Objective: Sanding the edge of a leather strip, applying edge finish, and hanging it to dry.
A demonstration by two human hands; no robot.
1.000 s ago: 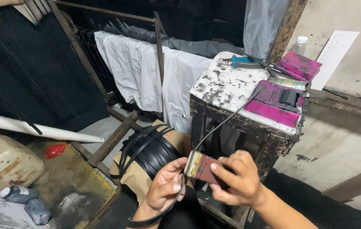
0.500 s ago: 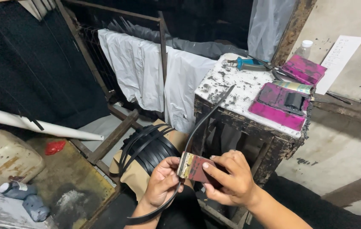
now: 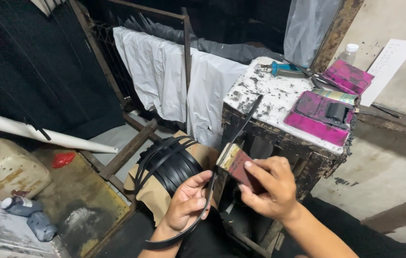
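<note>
R hand pinches a small dark-red rectangular block w/ a long thin black strap running thru it, L hand fingers curled round strap lower down.

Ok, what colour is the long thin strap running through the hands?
Black; the long thin strap shows best in the head view, against the speckled white stand top.

A white sheet of paper with faint lines of writing leans on the wall at two o'clock, a long tilted rectangle just beside the worktop. Next to it, at one o'clock, stands a small clear bottle with a white cap. At nine o'clock a cream plastic jug lies on the floor, stained brown.
</note>
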